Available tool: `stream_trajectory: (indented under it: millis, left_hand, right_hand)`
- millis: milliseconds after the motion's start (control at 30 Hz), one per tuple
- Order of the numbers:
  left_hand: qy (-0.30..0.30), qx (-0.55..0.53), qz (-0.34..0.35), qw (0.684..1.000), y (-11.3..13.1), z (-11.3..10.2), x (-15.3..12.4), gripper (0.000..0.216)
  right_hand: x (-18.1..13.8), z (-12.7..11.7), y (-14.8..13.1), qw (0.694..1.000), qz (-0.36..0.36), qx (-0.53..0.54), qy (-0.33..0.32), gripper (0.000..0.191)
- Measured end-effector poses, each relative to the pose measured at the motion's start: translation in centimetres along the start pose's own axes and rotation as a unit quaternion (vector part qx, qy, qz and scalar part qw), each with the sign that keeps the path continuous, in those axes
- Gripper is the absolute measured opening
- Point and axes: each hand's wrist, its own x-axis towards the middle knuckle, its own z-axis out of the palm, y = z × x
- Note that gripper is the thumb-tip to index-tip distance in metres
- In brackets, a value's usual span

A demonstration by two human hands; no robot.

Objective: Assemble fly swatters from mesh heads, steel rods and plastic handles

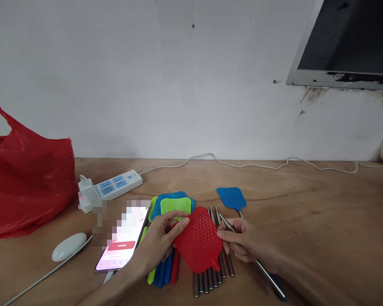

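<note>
My left hand [166,233] pinches the left edge of a red perforated fly swatter head [199,242], whose short stem points down to the right. My right hand [242,240] grips a thin metal rod [270,278] and has a fingertip at the head's right edge. The rod's upper end lies near the red head, apart from its stem. Below the red head, several metal rods [206,282] lie side by side. Left of them lie blue, green and red handles [167,270], partly hidden by my left hand. Green [175,205] and blue [174,195] swatter heads overlap behind.
A blue fly swatter [232,198] lies at the right, its shaft passing behind my right hand. To the left are a lit phone [124,242], a white mouse [69,246], a power strip [119,185] and a red plastic bag [32,182]. A white cable [258,165] runs along the wall.
</note>
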Motion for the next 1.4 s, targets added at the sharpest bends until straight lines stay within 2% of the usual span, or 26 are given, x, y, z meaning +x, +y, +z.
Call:
stream_trajectory:
  millis: [133, 300, 400, 467, 500, 600, 733, 900, 1133, 1267, 1400]
  left_hand:
    - [0.039, -0.052, 0.045, 0.997, 0.8, 0.1, -0.4, 0.050]
    - [0.042, -0.063, 0.086, 0.993, 0.8, -0.1, 0.0, 0.033]
    - [0.091, 0.004, 0.097, 0.991, 0.3, -1.5, 0.9, 0.033]
    - [0.101, 0.115, 0.101, 0.983, -0.1, -2.7, 1.6, 0.040]
    - [0.114, 0.192, 0.107, 0.969, -0.3, -3.2, 1.9, 0.042]
    - [0.138, 0.278, 0.116, 0.944, -0.6, -4.3, 2.4, 0.040]
    - [0.147, 0.374, 0.123, 0.907, -0.6, -4.4, 2.2, 0.033]
    - [0.126, 0.443, 0.138, 0.877, -0.7, -4.1, 1.9, 0.033]
    - [0.104, 0.503, 0.179, 0.839, -0.9, -4.0, 1.8, 0.035]
    - [0.106, 0.474, 0.226, 0.845, -0.3, -3.6, 1.4, 0.032]
    - [0.063, 0.385, 0.248, 0.887, 0.8, -2.6, 0.3, 0.028]
  right_hand:
    - [0.2, 0.1, 0.2, 0.997, -0.025, 0.066, 0.038, 0.047]
    - [0.1, 0.3, 0.0, 0.992, -0.030, 0.121, 0.035, 0.039]
    - [0.2, -0.3, -0.1, 0.981, -0.055, 0.174, 0.066, 0.036]
    - [0.3, -0.9, -0.2, 0.974, -0.067, 0.201, 0.082, 0.037]
    - [0.3, -1.1, -0.2, 0.972, -0.070, 0.209, 0.086, 0.037]
    - [0.5, -1.6, -0.1, 0.968, -0.076, 0.219, 0.092, 0.037]
    - [0.9, -1.9, 0.5, 0.965, -0.098, 0.217, 0.110, 0.036]
    - [1.0, -2.1, 0.6, 0.962, -0.146, 0.173, 0.154, 0.042]
    - [0.5, -2.0, 0.4, 0.954, -0.139, 0.195, 0.182, 0.039]
    - [0.8, -2.0, 0.5, 0.941, -0.175, 0.208, 0.201, 0.035]
    - [0.8, -1.8, 0.5, 0.939, -0.188, 0.210, 0.195, 0.034]
